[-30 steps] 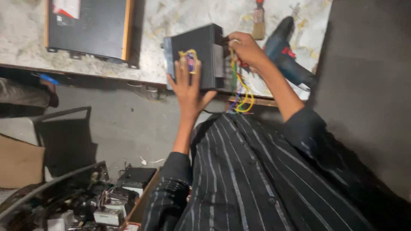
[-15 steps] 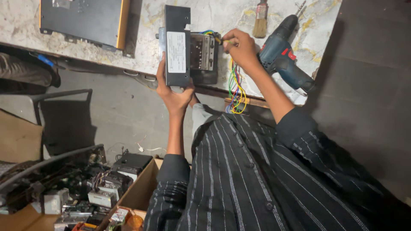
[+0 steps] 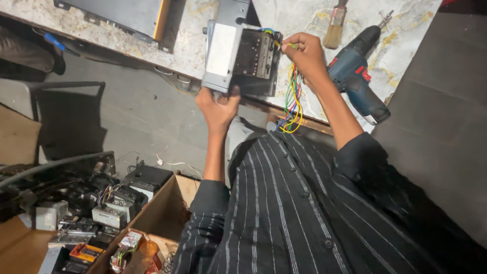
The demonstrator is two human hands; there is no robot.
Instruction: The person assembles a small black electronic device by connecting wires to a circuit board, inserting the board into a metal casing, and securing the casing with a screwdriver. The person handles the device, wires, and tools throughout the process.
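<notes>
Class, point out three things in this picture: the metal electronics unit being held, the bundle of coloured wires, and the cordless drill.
metal electronics unit (image 3: 221, 50), head view, pale side panel
bundle of coloured wires (image 3: 291, 99), head view, hanging loop
cordless drill (image 3: 355, 71), head view, blue body

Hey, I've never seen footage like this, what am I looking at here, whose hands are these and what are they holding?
This is one view from a camera worn on a person's head, looking down at their own two bare hands. The left hand grips the lower edge of a grey metal electronics box held over a marbled worktop. The right hand pinches a bundle of coloured wires hanging from the box. On the worktop lie a blue cordless drill, a wooden-handled brush and a flat dark metal case. Lower left, a cardboard box holds electronic parts.
</notes>
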